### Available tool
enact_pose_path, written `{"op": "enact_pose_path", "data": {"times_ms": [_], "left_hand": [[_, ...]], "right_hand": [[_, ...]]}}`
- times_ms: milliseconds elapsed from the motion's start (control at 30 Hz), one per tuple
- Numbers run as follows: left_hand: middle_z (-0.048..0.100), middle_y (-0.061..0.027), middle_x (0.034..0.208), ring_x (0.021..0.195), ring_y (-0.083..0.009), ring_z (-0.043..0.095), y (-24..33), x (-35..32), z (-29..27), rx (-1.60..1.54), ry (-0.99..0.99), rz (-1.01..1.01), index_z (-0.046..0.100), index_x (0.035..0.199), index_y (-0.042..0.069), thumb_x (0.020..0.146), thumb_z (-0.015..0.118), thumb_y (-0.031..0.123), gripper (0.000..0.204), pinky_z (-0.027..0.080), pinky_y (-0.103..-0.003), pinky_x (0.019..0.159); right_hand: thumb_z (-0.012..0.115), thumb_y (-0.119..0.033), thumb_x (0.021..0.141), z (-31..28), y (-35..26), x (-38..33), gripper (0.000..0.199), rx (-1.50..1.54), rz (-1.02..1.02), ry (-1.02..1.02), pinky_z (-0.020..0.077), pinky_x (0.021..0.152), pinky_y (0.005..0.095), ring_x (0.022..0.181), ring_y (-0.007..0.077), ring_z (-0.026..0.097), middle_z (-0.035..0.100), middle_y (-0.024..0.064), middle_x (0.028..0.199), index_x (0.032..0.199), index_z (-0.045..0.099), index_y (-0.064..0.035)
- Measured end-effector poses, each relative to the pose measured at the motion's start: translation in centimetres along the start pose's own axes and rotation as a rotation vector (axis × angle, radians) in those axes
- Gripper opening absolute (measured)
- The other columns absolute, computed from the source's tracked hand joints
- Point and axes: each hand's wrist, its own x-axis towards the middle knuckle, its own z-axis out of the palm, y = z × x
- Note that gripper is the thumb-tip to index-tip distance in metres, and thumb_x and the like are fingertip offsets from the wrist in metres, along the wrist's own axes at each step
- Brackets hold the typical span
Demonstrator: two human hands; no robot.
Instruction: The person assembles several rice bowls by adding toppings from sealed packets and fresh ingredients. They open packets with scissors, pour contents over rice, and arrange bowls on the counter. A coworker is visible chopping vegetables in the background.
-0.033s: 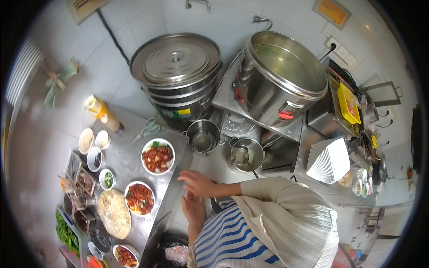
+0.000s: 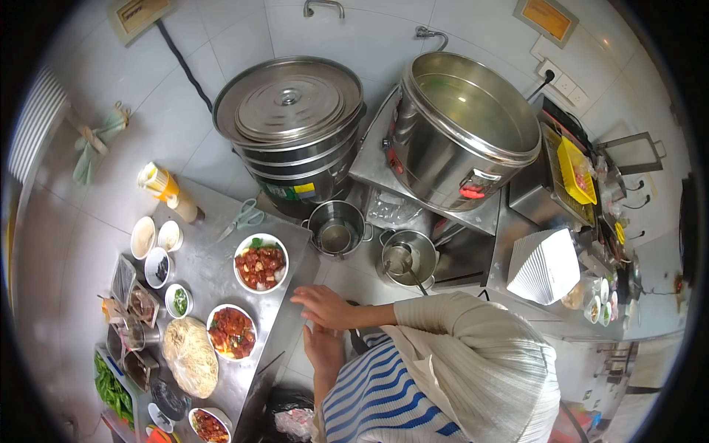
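Observation:
My right hand lies across the upper part of my left hand, beside the edge of the steel table. The right fingers stretch toward the table, with nothing seen in them. My left hand looks open too, its fingertips partly hidden under the right one. Nearest to them on the table stand two white bowls of red-sauced chunks: one bowl topped with green leaves, the other bowl a little nearer. A third such bowl sits at the near edge of the view.
A bag of noodles, small seasoning bowls, scissors and green leaves share the steel table. Beyond stand a lidded steel barrel and an open vat of liquid. Two small pots are below.
My right hand has shifted very slightly over the left one, its fingers lying a little lower. The bowls and pots have not moved.

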Motion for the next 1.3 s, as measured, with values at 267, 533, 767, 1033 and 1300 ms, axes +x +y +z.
{"op": "enact_pose_path", "data": {"times_ms": [267,533,767,1033,1300], "left_hand": [[0.058,-0.0127,0.116,0.107,-0.0253,0.057,-0.5,1.9,-8.5,0.746,0.037,0.335,0.049,0.125,0.0,0.092,0.051,0.032,0.046,0.048,-0.039,0.087],[0.066,-0.0154,0.088,0.077,-0.032,0.068,-1.7,15.0,-3.6,2.698,-0.146,0.48,0.062,0.093,0.006,0.082,0.051,0.012,0.016,0.053,-0.044,0.07],[0.066,-0.0137,0.097,0.087,-0.0308,0.066,-4.6,21.9,6.9,2.341,-0.7,0.547,0.065,0.102,0.006,0.087,0.054,0.018,0.022,0.051,-0.038,0.08],[0.05,-0.0173,0.128,0.12,-0.0333,0.047,-21.4,15.7,18.8,1.741,-1.735,0.481,0.039,0.133,0.004,0.064,0.077,0.028,0.083,0.033,-0.048,0.103],[0.049,-0.0176,0.13,0.121,-0.0308,0.048,-24.5,13.7,28.5,0.829,-2.025,0.044,0.04,0.133,0.002,0.078,0.059,0.017,0.06,0.032,-0.047,0.106]], "right_hand": [[0.073,-0.038,0.068,-1.7,-1.5,-0.4,0.08,0.024,-0.597,-0.171,0.0276,0.103,0.0541,0.123,0.0329,0.041,0.041,0.0125,0.135,0.137,0.04,-0.014],[0.069,-0.03,0.068,1.0,-14.9,-3.6,0.075,0.428,-0.999,-0.531,0.0356,0.101,0.0499,0.122,0.033,0.045,0.043,0.0205,0.134,0.132,0.042,-0.0028],[0.054,-0.024,0.088,-4.8,-10.5,-3.5,0.047,0.663,-0.935,0.045,0.0408,0.094,0.0441,0.113,0.0327,0.051,0.053,0.017,0.123,0.128,0.046,-0.0023],[0.054,-0.015,0.085,-10.0,26.0,-9.8,0.022,-0.446,0.207,-0.656,0.0467,0.083,0.0417,0.097,0.0307,0.059,0.062,0.0133,0.101,0.102,0.065,-0.0081],[0.056,-0.015,0.078,-10.1,34.5,-10.5,0.012,-0.651,0.274,-0.472,0.0517,0.067,0.041,0.085,0.0252,0.064,0.065,0.0059,0.084,0.082,0.067,-0.012]]}}
